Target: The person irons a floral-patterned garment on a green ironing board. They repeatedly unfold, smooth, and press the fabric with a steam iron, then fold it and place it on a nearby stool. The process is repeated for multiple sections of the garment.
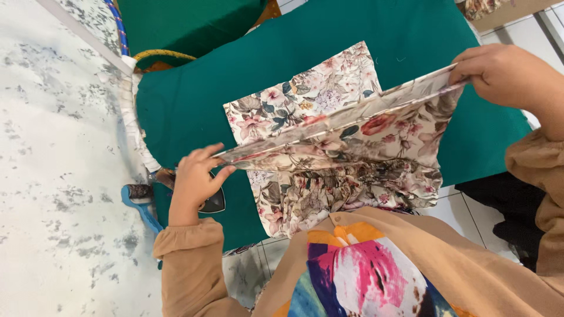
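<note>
Left grip: left hand (197, 179) pinched shut on the near end of a folded edge of floral fabric (346, 147), thumb below, fingers on top.
Right grip: right hand (499, 73) closed on the far end of the same fold, pulling it taut between both grips.
Fabric place: stretched from one grip to the other, raised off the green padded table (194, 94); rest of the cloth lying flat beyond the fold and gathered in ruffles toward the body.
Under left grip: dark iron (212, 202), partly hidden, just beside the wrist.
Risk: likely slip of the fold out of either pinch if tension drops, losing the crease; possible brush of wrist or hanging cloth against the iron, cannot tell whether hot.
Fabric look: thin, cream ground, pink and red flowers, dark leaves; crisp at the fold, crumpled at the gathered part.
</note>
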